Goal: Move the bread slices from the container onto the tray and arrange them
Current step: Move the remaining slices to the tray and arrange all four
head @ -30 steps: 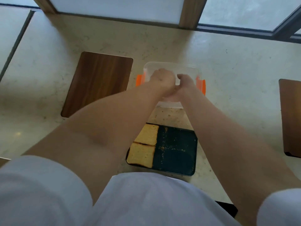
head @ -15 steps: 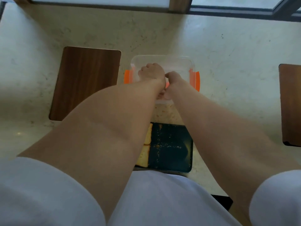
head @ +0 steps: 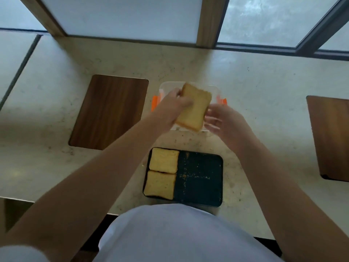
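Viewpoint: seen from the person's head, looking down along both bare forearms to a pale, speckled desk (head: 255, 103).
Landmark: a dark rectangular tray (head: 200, 178) lies on the desk directly in front of the person's body.
Bread on tray: two bread slices (head: 162, 173) lie flat in the tray's left half, one beyond the other, edges touching; crumbs are scattered over the bare right half.
Container: a clear container (head: 166, 87) with orange side clips sits on the desk just beyond the tray, mostly hidden behind the hands.
Held slice: a third bread slice (head: 194, 107) is in the air above the container, beyond the tray, tilted with its broad face toward the camera.
Left hand: the left hand (head: 172, 106) has its grip clamped on the held slice's left edge, thumb over the front face.
Right hand: the right hand (head: 224, 120) is just right of the held slice, grip apart and fingers spread; motion blur makes it unclear whether the fingertips touch the bread.
Left of tray: a dark wooden inlay panel (head: 110, 112) is set into the desk, well apart from the tray.
Right of tray: a second wooden panel (head: 330, 137) is cut off by the frame's edge.
Beyond tray: frosted window panes (head: 120, 16) in wooden frames run along the desk's far side.
Near tray: the person's white garment (head: 170, 235) fills the bottom of the view, touching the tray's near edge in the picture.
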A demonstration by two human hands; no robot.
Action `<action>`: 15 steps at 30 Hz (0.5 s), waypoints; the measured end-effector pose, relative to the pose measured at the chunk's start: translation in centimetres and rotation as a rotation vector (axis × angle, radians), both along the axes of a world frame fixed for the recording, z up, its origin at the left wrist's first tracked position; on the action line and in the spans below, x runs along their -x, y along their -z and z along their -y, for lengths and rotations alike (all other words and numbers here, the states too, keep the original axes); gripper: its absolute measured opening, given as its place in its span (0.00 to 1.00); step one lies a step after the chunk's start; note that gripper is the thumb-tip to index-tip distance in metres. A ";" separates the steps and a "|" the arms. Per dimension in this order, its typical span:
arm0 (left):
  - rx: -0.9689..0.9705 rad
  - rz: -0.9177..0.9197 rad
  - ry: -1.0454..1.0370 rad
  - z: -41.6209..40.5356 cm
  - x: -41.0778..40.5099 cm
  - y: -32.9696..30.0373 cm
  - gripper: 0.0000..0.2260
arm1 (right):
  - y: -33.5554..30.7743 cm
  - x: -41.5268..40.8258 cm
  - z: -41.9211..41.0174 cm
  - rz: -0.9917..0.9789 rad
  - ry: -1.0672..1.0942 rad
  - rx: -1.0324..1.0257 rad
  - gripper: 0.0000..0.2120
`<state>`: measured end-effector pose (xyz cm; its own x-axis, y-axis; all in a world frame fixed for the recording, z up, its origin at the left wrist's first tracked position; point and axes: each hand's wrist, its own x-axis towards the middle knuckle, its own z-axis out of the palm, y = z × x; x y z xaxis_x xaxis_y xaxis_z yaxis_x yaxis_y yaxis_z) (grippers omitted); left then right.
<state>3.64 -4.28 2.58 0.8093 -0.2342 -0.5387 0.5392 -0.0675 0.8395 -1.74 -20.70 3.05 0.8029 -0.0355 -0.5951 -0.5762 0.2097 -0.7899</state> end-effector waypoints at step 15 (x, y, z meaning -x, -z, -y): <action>0.464 -0.567 -0.260 -3.9 17.0 6.2 0.23 | 4.6 14.5 -3.4 -0.185 -0.066 -0.046 0.12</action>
